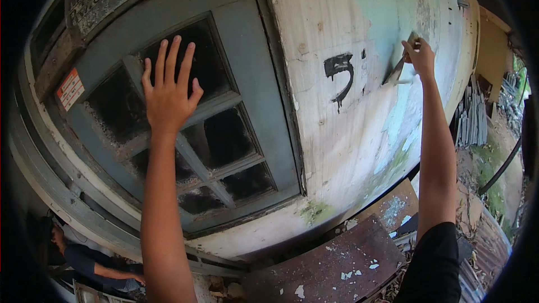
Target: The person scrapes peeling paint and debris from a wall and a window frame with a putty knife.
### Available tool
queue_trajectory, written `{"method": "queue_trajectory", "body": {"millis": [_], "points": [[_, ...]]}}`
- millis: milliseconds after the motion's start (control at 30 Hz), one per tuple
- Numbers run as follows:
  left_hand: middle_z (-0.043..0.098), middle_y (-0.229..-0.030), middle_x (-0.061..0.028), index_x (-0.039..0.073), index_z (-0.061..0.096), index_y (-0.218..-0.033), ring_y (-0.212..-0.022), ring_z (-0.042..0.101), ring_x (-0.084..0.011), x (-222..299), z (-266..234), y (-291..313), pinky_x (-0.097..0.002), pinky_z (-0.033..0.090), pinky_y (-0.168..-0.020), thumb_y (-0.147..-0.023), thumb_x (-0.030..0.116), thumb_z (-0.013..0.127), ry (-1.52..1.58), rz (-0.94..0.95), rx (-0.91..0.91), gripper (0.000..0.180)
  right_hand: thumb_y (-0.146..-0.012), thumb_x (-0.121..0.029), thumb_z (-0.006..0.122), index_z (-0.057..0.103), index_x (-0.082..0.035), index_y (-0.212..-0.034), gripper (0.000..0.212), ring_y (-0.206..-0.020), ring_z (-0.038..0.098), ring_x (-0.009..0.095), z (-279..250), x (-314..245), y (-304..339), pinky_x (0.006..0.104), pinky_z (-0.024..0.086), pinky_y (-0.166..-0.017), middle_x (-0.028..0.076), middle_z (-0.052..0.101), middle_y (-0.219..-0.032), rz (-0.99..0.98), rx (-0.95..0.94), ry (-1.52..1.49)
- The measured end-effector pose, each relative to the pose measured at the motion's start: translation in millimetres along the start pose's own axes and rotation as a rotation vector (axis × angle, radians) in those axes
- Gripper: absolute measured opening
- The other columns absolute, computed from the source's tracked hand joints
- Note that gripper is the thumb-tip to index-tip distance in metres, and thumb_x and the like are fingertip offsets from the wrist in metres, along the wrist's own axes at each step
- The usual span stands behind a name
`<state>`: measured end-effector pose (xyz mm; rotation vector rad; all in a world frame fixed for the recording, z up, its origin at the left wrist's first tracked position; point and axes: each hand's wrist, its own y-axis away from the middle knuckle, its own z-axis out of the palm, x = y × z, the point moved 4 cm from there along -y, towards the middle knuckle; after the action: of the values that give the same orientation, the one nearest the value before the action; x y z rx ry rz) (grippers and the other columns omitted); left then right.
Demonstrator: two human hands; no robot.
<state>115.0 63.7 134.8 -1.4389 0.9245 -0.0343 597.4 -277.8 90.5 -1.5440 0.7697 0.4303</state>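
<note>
My left hand (168, 101) lies with fingers spread over the dusty panes of a grey-blue framed window (245, 33). On the right, my right hand (420, 59) is closed round the handle of a paint scraper (396, 71). The scraper's blade points down and to the left, at the surface of a weathered wall (320, 28). Around the blade the whitish paint gives way to a pale turquoise patch (377, 19). Left of the scraper, a black painted mark (349, 76) with drips stands on the wall.
Below the wall lies a brown board (337, 261) strewn with paint flakes. Stacked grey sheets (471, 115) lean at the far right. Another person (95, 264) in dark clothing is at the lower left. An orange-and-white label (70, 88) sticks to the window frame.
</note>
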Motion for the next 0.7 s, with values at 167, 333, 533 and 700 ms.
{"method": "queue_trajectory", "body": {"millis": [167, 333, 533, 700], "points": [[0.030, -0.157, 0.0002, 0.027, 0.035, -0.150, -0.144, 0.029, -0.0207, 1.4, 0.4, 0.2, -0.0503, 0.025, -0.115, -0.086, 0.023, 0.053, -0.025, 0.008, -0.002, 0.066, -0.084, -0.021, 0.075, 0.061, 0.006, -0.099, 0.034, -0.064, 0.068, 0.016, -5.6, 49.1, 53.3, 0.0272, 0.059, -0.054, 0.015, 0.068, -0.083, 0.082, -0.051, -0.086], [0.029, -0.157, 0.0010, 0.028, 0.033, -0.151, -0.144, 0.029, -0.0210, 3.0, -1.3, -0.8, -0.0506, 0.026, -0.115, -0.087, 0.023, 0.053, -0.001, 0.019, 0.041, 0.067, -0.088, -0.025, 0.071, 0.058, 0.008, -0.103, 0.038, -0.061, 0.068, 0.018, 3.3, 89.1, 111.6, 0.0290, 0.058, -0.055, 0.014, 0.068, -0.082, 0.255, -0.199, -0.166], [0.029, -0.157, 0.0022, 0.029, 0.033, -0.150, -0.144, 0.029, -0.0210, 3.5, -0.1, -0.2, -0.0507, 0.027, -0.114, -0.088, 0.023, 0.054, -0.012, 0.016, 0.039, 0.066, -0.094, -0.032, 0.063, 0.057, 0.006, -0.110, 0.042, -0.067, 0.068, 0.018, -26.3, 94.0, 150.8, 0.0287, 0.059, -0.060, 0.013, 0.066, -0.087, 0.330, -0.211, -0.306], [0.031, -0.156, 0.0018, 0.029, 0.034, -0.150, -0.143, 0.031, -0.0210, 3.4, 0.2, -0.4, -0.0502, 0.027, -0.113, -0.085, 0.025, 0.056, -0.032, 0.013, 0.042, 0.069, -0.097, -0.031, 0.059, 0.058, 0.004, -0.107, 0.036, -0.070, 0.067, 0.018, -52.5, 88.0, 171.7, 0.0294, 0.058, -0.063, 0.013, 0.065, -0.090, 0.321, -0.289, -0.343]]}}
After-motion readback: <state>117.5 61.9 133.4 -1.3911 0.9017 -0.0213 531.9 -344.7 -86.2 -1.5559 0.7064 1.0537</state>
